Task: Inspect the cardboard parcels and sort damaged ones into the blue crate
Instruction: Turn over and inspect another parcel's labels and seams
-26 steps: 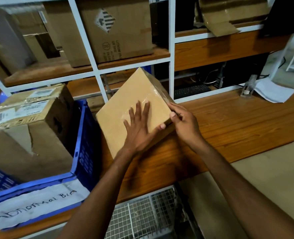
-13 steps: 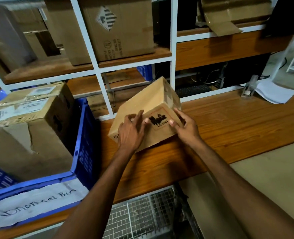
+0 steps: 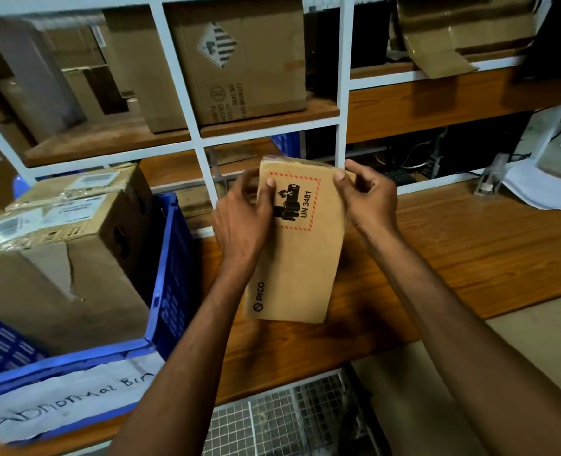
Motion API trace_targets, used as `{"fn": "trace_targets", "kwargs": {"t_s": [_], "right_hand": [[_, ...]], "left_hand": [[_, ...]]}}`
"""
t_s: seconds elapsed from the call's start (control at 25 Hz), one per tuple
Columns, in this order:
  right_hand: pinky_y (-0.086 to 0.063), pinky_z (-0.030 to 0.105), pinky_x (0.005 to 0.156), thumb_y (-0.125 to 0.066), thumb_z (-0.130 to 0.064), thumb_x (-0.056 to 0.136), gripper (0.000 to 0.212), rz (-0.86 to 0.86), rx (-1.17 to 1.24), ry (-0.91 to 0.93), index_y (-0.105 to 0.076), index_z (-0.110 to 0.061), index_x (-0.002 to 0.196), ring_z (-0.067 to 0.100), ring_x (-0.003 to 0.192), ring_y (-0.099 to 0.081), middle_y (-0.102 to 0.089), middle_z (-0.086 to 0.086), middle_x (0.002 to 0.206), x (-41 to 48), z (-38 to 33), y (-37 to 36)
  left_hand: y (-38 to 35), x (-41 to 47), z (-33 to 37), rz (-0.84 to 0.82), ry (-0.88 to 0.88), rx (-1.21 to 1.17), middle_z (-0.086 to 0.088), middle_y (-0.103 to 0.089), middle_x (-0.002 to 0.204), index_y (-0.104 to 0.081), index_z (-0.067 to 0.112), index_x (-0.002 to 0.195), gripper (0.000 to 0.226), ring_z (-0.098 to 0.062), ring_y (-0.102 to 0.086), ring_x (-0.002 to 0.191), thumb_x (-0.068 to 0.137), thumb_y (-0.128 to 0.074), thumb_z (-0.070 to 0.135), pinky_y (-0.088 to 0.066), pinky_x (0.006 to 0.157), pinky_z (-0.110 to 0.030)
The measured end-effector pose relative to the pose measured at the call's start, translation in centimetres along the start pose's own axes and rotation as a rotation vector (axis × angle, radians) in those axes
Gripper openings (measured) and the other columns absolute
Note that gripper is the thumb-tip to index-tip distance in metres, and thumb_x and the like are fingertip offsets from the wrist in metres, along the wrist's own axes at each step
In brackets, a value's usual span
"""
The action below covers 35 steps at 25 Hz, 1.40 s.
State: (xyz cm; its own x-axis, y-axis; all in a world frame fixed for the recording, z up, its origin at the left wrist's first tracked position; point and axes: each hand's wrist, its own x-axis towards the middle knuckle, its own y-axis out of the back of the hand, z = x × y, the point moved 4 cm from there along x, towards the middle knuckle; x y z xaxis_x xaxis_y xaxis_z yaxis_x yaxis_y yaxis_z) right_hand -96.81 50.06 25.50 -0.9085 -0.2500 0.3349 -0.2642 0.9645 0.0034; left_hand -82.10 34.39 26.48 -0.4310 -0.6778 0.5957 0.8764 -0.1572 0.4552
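Cardboard parcel (image 3: 297, 268) is standing upright over the wooden bench (image 3: 453, 258), held between both hands. The left hand (image 3: 239, 222) is curling round its upper left edge, thumb on the printed face. The right hand (image 3: 371, 199) is pinching the upper right corner. Left of the left fingers, the blue crate (image 3: 170, 258) is holding a torn carton (image 3: 58, 258).

White-framed shelving (image 3: 341, 93) with wooden boards above a wooden bench (image 3: 470, 245).
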Motion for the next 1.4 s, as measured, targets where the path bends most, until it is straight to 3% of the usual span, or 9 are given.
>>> {"fn": "trace_targets", "kwargs": {"t_s": [0.16, 0.32, 0.48, 0.76, 0.92, 1.0, 1.12, 1.24, 1.4], "right_hand": [[-0.055, 0.013, 0.086, -0.071, -0.024, 0.097, 0.038, -0.005, -0.041, 0.074, -0.066, -0.017, 0.135, -0.004, 0.106, -0.063, -0.069, -0.002, 0.130, 0.8, -1.2, -0.4], [-0.054, 0.022, 0.075, -0.063, -0.041, 0.100, 0.044, -0.145, -0.233, 0.125, -0.052, -0.031, 0.142, 0.006, 0.102, -0.068, -0.068, -0.015, 0.112, 1.3, -1.4, -2.9], [-0.051, 0.020, 0.065, -0.065, -0.040, 0.099, 0.036, -0.136, -0.299, 0.169, -0.051, -0.028, 0.130, 0.000, 0.089, -0.066, -0.065, -0.019, 0.101, 0.6, -1.6, -4.2], [-0.048, 0.032, 0.085, -0.072, -0.039, 0.093, 0.062, -0.200, -0.421, 0.170, -0.035, -0.035, 0.143, 0.020, 0.110, -0.065, -0.067, -0.004, 0.129, 0.6, -1.0, -4.7], [-0.048, 0.037, 0.103, -0.078, -0.037, 0.088, 0.098, -0.299, -0.349, 0.077, -0.011, -0.034, 0.159, 0.021, 0.127, -0.059, -0.057, 0.002, 0.147, 0.0, -0.5, -4.5], [-0.044, 0.034, 0.106, -0.082, -0.036, 0.085, 0.106, -0.268, -0.389, 0.045, -0.009, -0.027, 0.161, 0.021, 0.131, -0.055, -0.054, 0.003, 0.151, -0.8, -0.2, -4.4], [-0.049, 0.030, 0.093, -0.081, -0.037, 0.086, 0.077, -0.143, -0.393, 0.071, -0.040, -0.021, 0.148, 0.018, 0.116, -0.062, -0.065, -0.001, 0.134, -1.4, -0.1, -4.3], [-0.053, 0.027, 0.080, -0.069, -0.032, 0.098, 0.041, -0.193, -0.223, -0.061, -0.057, -0.017, 0.134, 0.014, 0.106, -0.067, -0.070, -0.004, 0.119, -1.4, 0.9, -4.1], [-0.063, 0.033, 0.081, -0.057, -0.028, 0.105, 0.026, -0.140, -0.009, -0.130, -0.062, -0.017, 0.128, 0.011, 0.094, -0.073, -0.074, -0.006, 0.104, -2.1, 2.3, -3.5]], "left_hand": [[1.2, 0.2, 0.8, 0.038, -0.005, 0.050, 0.004, -0.074, 0.121, -0.059, 0.029, 0.142, 0.046, 0.010, -0.055, 0.077, 0.103, -0.056, 0.053, -0.037, 0.052, 0.001], [-0.2, 0.7, 0.2, 0.013, 0.036, 0.103, 0.005, -0.059, 0.139, -0.042, 0.034, 0.151, 0.067, -0.002, -0.052, 0.106, 0.095, -0.055, 0.069, -0.032, 0.071, -0.013], [-0.7, 1.8, -0.8, 0.051, 0.128, -0.156, 0.021, -0.062, 0.099, -0.048, 0.025, 0.134, 0.053, 0.013, -0.056, 0.084, 0.095, -0.065, 0.057, -0.047, 0.073, -0.016], [-2.4, 2.3, -1.4, -0.162, 0.142, -0.198, 0.000, -0.062, 0.134, -0.022, 0.042, 0.132, 0.087, -0.022, -0.066, 0.117, 0.068, -0.074, 0.069, -0.055, 0.098, -0.053], [-1.6, 1.4, -2.5, -0.265, 0.171, -0.265, 0.001, -0.065, 0.134, -0.017, 0.046, 0.146, 0.094, -0.018, -0.068, 0.116, 0.075, -0.077, 0.062, -0.051, 0.106, -0.054], [-1.0, 1.0, -2.5, -0.253, 0.120, -0.170, 0.002, -0.066, 0.135, -0.014, 0.042, 0.156, 0.092, -0.016, -0.065, 0.117, 0.088, -0.075, 0.055, -0.044, 0.106, -0.038], [-0.7, 0.4, -2.4, -0.182, 0.144, -0.089, 0.002, -0.065, 0.139, -0.016, 0.038, 0.162, 0.085, -0.019, -0.062, 0.121, 0.096, -0.067, 0.054, -0.034, 0.100, -0.031], [-1.5, -0.7, -3.5, -0.193, 0.215, -0.256, 0.007, -0.069, 0.131, -0.038, 0.032, 0.154, 0.063, -0.014, -0.067, 0.117, 0.100, -0.060, 0.054, -0.052, 0.106, -0.048], [-1.7, -1.9, -3.9, -0.102, 0.293, -0.324, 0.014, -0.072, 0.116, -0.054, 0.030, 0.145, 0.043, -0.004, -0.069, 0.104, 0.107, -0.048, 0.048, -0.059, 0.093, -0.041]]}}
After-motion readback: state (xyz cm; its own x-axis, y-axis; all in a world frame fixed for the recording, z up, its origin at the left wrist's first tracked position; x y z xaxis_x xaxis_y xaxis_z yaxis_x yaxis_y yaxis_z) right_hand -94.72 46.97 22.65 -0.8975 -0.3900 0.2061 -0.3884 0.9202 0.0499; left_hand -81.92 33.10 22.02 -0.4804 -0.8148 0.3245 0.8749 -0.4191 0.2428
